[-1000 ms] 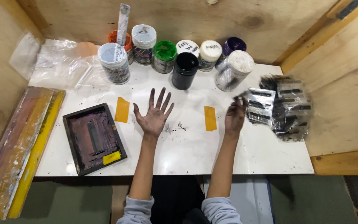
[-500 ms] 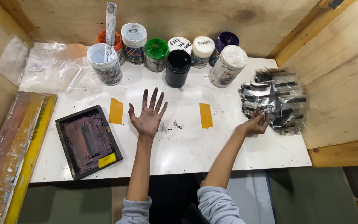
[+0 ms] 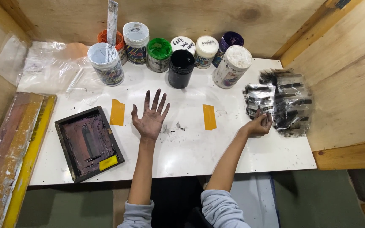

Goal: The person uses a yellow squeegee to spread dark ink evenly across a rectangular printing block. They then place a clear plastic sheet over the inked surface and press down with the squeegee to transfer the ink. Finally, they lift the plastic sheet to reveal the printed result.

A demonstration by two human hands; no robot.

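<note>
The pile of clear plastic sleeves with black printed strips (image 3: 280, 103) lies at the right end of the white desk (image 3: 191, 156), well apart from the ink jars (image 3: 182, 55) along the back. The sleeves look light, thin, floppy and slick, likely to slide over one another, so a pinch at a near corner of the top one would probably serve best. The right hand (image 3: 259, 125) is at the pile's near left edge, fingers curled on a sleeve's corner; whether its grip has closed on it I cannot tell. The left hand (image 3: 151, 118) lies flat and spread, ink-stained, between two orange tape strips (image 3: 117, 112), holding nothing. A second ago the right hand hovered higher beside the pile; the left has not moved.
</note>
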